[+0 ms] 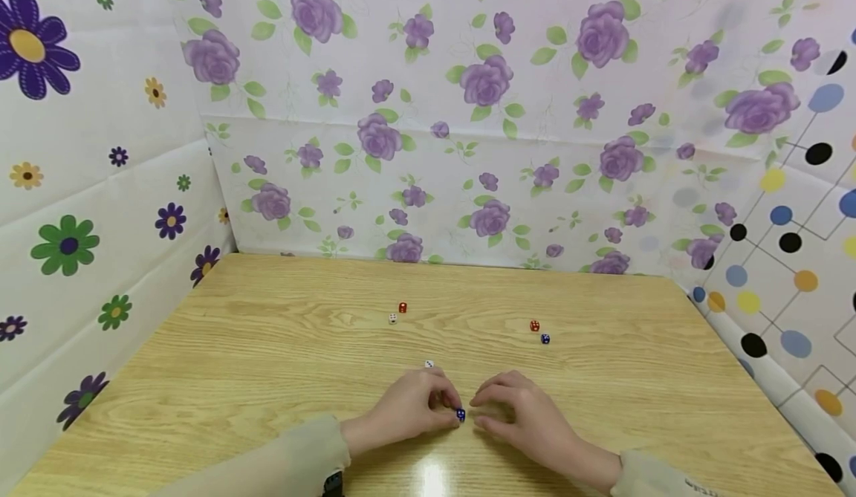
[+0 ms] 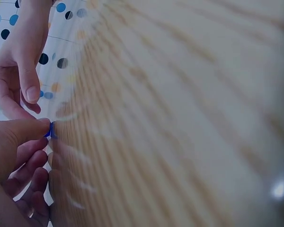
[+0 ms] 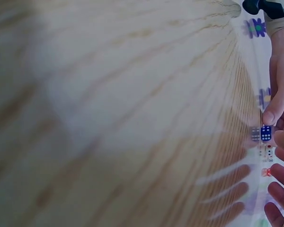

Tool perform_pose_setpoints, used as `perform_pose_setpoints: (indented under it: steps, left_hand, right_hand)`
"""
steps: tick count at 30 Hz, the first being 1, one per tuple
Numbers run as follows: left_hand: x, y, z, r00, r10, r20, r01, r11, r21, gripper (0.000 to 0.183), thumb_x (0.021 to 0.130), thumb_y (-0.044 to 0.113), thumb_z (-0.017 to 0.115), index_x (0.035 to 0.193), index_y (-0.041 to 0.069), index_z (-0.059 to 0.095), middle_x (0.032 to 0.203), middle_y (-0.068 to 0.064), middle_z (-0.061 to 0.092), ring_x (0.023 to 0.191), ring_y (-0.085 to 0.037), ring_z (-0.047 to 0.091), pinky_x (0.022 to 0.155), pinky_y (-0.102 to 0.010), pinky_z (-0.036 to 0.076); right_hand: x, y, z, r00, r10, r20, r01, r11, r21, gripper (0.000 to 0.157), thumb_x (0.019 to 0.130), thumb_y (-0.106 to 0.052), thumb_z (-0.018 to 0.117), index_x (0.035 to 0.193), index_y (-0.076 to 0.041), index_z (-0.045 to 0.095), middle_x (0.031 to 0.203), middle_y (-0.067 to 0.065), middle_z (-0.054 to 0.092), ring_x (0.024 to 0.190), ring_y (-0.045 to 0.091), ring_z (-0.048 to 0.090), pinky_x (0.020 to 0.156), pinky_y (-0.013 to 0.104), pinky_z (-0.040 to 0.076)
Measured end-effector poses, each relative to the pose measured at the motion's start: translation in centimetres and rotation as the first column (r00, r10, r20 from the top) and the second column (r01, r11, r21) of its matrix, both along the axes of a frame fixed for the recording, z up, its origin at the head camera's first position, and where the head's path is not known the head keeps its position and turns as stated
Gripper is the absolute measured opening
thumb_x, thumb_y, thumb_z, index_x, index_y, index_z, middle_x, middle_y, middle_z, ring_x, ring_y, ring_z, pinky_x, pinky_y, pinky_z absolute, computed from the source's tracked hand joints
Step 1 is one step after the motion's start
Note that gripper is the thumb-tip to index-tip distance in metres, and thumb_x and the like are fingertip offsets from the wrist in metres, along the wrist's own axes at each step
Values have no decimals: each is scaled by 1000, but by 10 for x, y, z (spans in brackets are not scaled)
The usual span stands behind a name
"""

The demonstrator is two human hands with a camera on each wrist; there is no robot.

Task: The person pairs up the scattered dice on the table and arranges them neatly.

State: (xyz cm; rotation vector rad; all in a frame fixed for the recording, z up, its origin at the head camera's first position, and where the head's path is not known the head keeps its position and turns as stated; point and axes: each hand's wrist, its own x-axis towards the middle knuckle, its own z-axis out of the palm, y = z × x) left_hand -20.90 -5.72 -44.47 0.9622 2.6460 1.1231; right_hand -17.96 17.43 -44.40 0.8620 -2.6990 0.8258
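My left hand (image 1: 417, 408) pinches a blue die (image 1: 461, 414) with white pips between thumb and index finger, low on the wooden table. The same blue die (image 3: 266, 133) shows its dotted face in the right wrist view, while in the left wrist view the thumb covers most of it. Just right of the die, my right hand (image 1: 524, 415) hovers close with thumb and fingers loosely bent and apart, holding nothing. A white die (image 1: 429, 364) lies just beyond the left hand's knuckles.
Farther back on the wooden table (image 1: 301, 348), a red die (image 1: 403, 307) sits by a white die (image 1: 392, 319). To the right, another red die (image 1: 535, 325) lies beside a second blue die (image 1: 545, 339). Flower-printed cloth (image 1: 441, 185) hangs along the back edge.
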Motion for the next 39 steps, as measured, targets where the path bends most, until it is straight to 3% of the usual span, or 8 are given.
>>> perform_pose_setpoints:
  steps: [7,14,26,39]
  left_hand:
    - [1,-2,1,1000,-1,1,1,1000,-1,8,82,22,81,87,23,74,87,11,66,74,1,55,67,-14,45]
    - [4,-1,1,999,-2,-45,1,1000,-21,9,83,20,80,87,24,72,89,11,66,75,0,54,67,-14,43]
    - [6,0,2,999,15,-43,-16,1000,-24,10,82,19,80,86,22,72,87,11,65,73,-1,52,66,-14,41]
    - [7,0,-2,1000,21,-14,-21,1000,4,10,82,18,81,86,21,72,85,10,63,71,-1,50,66,-14,42]
  right_hand:
    - [-1,-2,-1,999,-13,42,14,1000,-4,16,83,-27,80,97,-30,74,103,-22,65,98,0,58,88,28,53]
    - [-3,-7,-4,993,-9,119,12,1000,-18,12,85,-27,78,96,-30,74,97,-20,66,93,1,60,83,24,52]
    - [-2,-14,-6,998,-5,64,5,1000,8,11,84,-28,79,90,-35,72,96,-22,64,94,2,58,85,27,52]
    - [-3,-16,-6,995,-20,102,18,1000,11,13,83,-26,80,86,-35,71,95,-21,63,93,2,55,83,25,50]
